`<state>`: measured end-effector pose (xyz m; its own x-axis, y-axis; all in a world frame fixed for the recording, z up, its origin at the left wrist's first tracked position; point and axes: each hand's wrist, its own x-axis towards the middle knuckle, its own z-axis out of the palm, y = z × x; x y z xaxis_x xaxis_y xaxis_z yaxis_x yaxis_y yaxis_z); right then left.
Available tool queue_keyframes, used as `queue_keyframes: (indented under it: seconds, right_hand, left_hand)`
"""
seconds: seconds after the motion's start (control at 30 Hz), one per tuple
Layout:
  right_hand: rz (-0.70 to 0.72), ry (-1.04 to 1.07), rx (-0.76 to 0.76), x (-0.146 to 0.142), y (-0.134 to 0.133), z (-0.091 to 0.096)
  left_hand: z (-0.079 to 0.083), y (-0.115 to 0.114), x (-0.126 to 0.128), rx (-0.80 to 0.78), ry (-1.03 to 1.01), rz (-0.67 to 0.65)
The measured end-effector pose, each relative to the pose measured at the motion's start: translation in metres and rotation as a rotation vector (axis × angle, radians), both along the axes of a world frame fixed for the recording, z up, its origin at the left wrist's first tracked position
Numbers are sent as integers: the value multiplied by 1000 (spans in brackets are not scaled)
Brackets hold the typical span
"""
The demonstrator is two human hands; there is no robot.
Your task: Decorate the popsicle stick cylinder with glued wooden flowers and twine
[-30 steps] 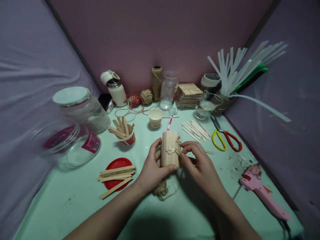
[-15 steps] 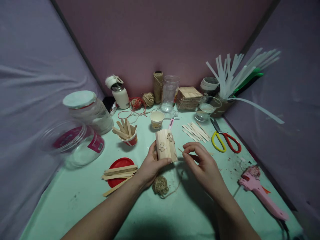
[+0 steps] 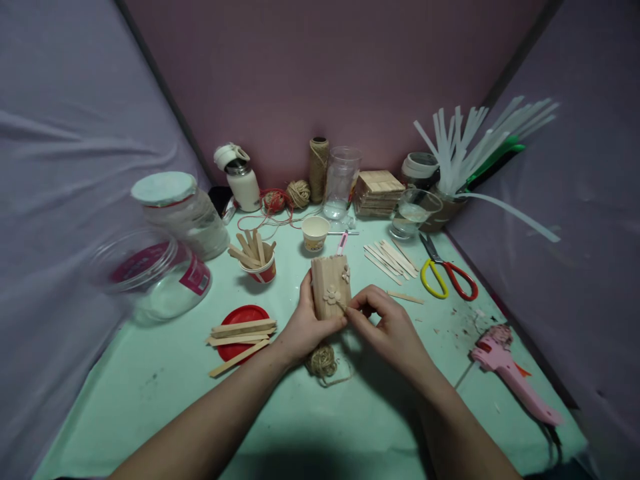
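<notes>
My left hand [image 3: 309, 328] is wrapped round the side of an upright holder made of wooden craft sticks [image 3: 326, 272]. Two small wooden flowers decorate it, one on the front face and one by the right edge. With thumb and fingertips, my right hand [image 3: 387, 327] pinches the end of a jute twine [image 3: 341, 305], its tip against the holder just below the front flower. Beneath the hands a ball of jute twine [image 3: 321, 361] lies on the table, partly covered by my left hand, with a loose loop trailing right.
Craft sticks lie on a red lid [image 3: 243, 313], and more stand in a paper cup [image 3: 265, 272]. To the right are thin wooden sticks [image 3: 393, 259], scissors [image 3: 447, 270] and a pink glue gun [image 3: 520, 380]. Jars, yarn and glue sticks [image 3: 453, 167] line the back.
My right hand has moved left, bringing the twine end from beside the holder onto its front. My left hand has turned the holder so the flowers sit further right.
</notes>
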<state>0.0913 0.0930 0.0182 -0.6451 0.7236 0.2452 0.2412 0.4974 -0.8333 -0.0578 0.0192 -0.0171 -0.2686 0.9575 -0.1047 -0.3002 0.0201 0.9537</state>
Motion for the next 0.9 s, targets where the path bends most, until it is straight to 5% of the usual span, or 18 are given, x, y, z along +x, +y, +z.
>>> queue_keyframes:
  seconds: [0.9]
  right_hand:
    - [-48,-21,-8,-3,-4,-2]
  left_hand:
    - [-2,0,3,-3,-147,2]
